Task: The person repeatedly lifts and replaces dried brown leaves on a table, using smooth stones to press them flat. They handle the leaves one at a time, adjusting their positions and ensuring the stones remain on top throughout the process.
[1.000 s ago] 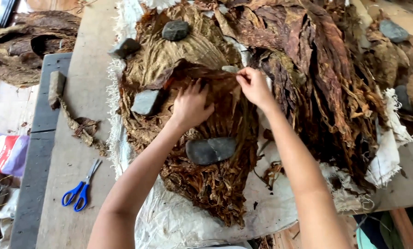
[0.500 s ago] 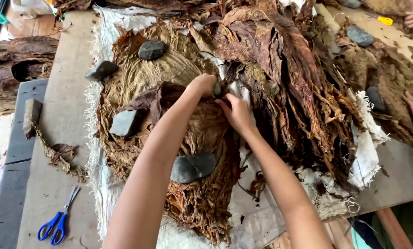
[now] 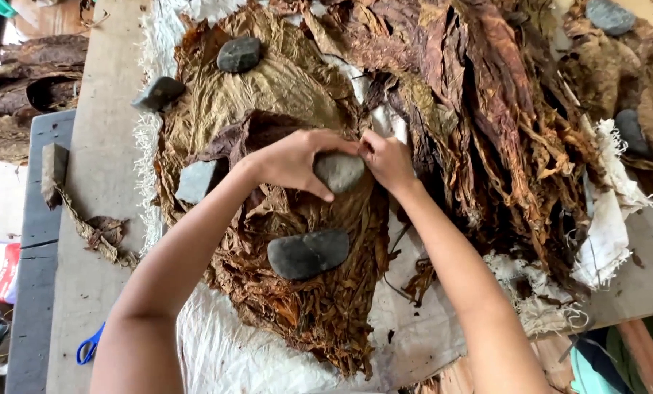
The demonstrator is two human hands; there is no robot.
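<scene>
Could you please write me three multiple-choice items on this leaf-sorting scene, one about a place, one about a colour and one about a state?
1. Where does the long dark stone lie?
A. on the spread leaf pile, nearer the camera than the hands
B. on the grey bench
C. beside the scissors

2. What colour are the scissors' handles?
A. red
B. blue
C. yellow

3. What is the left hand doing?
A. lying flat and empty
B. gripping the scissors
C. gripping a grey stone

Answers: 1 A, it rests on the brown leaves below both hands; 2 B, blue loops show at the table edge; 3 C, its fingers curl round the stone while the right hand touches it.
</scene>
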